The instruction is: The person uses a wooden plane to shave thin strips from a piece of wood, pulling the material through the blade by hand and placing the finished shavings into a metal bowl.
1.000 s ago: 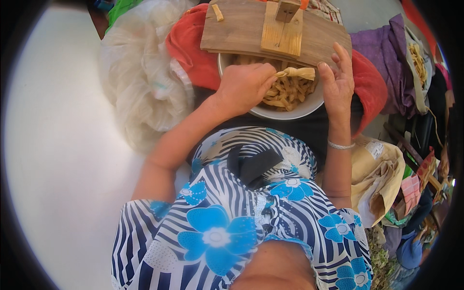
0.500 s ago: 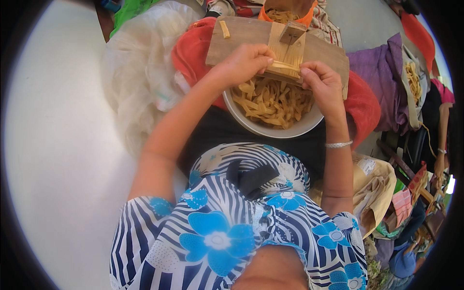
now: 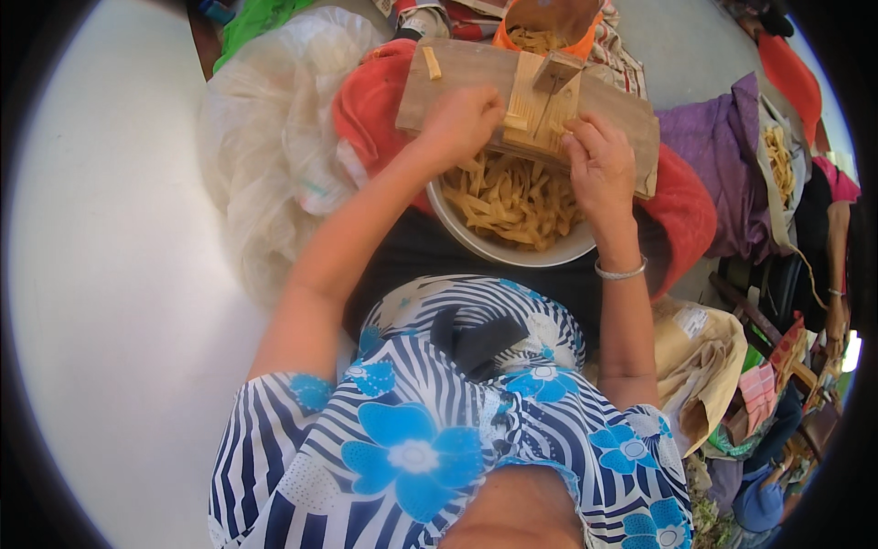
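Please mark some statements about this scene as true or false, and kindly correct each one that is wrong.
1. A brown wooden board lies over part of a pale round bowl. True.
2. The bowl is empty. False: it holds many flat tan strips.
3. The thin silver-coloured bracelet is on the left wrist. False: it is on the right one.
4. A bright orange container is beyond the board. True.
5. The person's arms are crossed. False: the left hand is on the left and the right hand on the right.
6. A small upright wooden block stands above the board's surface. True.
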`<state>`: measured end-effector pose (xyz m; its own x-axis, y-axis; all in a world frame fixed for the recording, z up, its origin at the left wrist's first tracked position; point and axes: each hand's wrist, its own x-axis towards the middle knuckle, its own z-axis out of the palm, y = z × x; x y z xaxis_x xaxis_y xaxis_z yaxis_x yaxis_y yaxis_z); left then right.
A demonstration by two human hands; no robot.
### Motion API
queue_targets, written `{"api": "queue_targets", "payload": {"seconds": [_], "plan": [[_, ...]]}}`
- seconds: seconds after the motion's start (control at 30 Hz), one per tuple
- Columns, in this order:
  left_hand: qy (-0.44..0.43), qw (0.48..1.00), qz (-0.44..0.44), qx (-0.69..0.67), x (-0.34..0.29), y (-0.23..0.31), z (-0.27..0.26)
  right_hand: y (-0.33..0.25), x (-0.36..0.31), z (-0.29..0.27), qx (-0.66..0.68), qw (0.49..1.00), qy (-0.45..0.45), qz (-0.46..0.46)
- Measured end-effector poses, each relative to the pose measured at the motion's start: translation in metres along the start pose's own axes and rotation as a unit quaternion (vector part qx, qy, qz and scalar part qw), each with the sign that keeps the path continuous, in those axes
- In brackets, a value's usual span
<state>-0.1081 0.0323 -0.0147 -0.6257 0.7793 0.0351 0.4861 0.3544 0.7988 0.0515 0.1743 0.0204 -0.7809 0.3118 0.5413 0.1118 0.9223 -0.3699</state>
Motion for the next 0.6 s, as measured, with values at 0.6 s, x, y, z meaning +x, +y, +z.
{"api": "queue_targets", "payload": {"seconds": [0.6], "plan": [[-0.220, 0.871, -0.025, -0.439, -0.042, 0.065, -0.001, -0.064, -0.022, -0.065, 0.816, 0.513, -0.161, 0.213]]}}
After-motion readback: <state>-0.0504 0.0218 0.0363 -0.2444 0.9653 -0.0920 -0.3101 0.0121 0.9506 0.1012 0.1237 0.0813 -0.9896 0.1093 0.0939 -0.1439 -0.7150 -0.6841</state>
